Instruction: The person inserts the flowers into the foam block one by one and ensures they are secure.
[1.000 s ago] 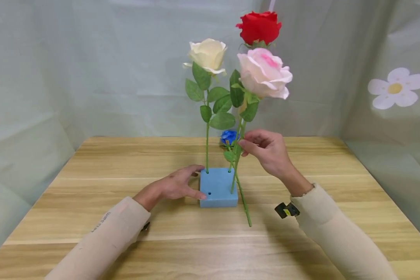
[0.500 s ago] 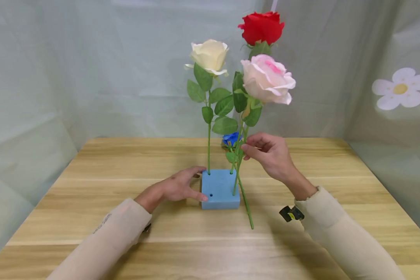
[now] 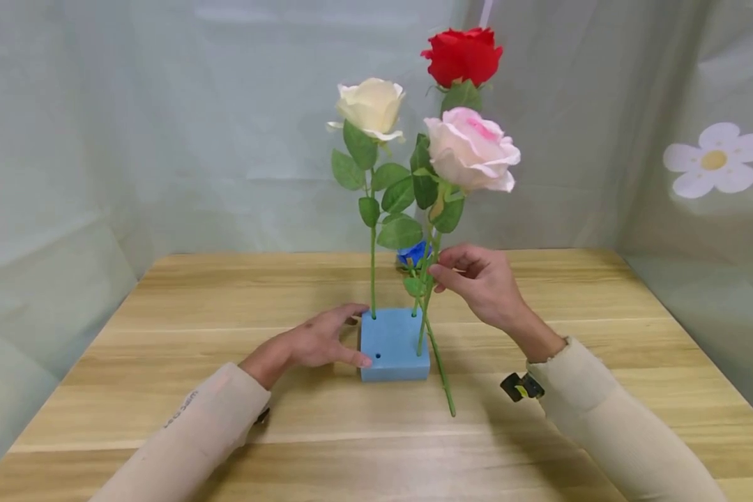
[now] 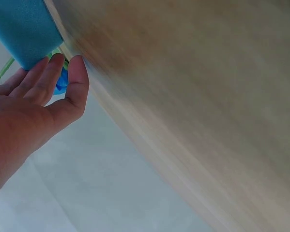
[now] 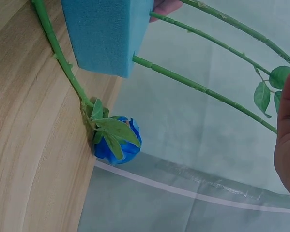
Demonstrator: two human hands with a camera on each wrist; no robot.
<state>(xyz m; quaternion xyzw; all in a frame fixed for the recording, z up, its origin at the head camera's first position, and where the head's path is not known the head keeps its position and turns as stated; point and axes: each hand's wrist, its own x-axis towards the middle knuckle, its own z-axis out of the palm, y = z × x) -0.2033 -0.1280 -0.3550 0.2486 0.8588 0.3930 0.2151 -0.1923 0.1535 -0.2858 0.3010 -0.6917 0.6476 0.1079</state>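
In the head view a light-blue foam block (image 3: 392, 338) stands on the wooden table. My left hand (image 3: 326, 338) holds its left side, thumb on the near corner and fingers at the far corner. My right hand (image 3: 480, 286) pinches the green stem of a pale pink rose (image 3: 473, 150), whose lower end meets the block's near right corner. A cream rose (image 3: 370, 108) stands upright in the far left hole. Behind the pink one, a red rose (image 3: 463, 59) rises from the far right hole. A small hole (image 3: 378, 356) shows near my left thumb.
A blue rose (image 5: 118, 142) lies on the table beside the block, its stem (image 3: 442, 376) running toward the near side on the right. Pale cloth (image 3: 226, 139) hangs behind and at both sides, with a printed white flower (image 3: 718, 160) at right.
The pink and red flower heads sit slightly lower in the head view, partly as the whole view has shifted. Both hands keep their hold on the block and the stem.
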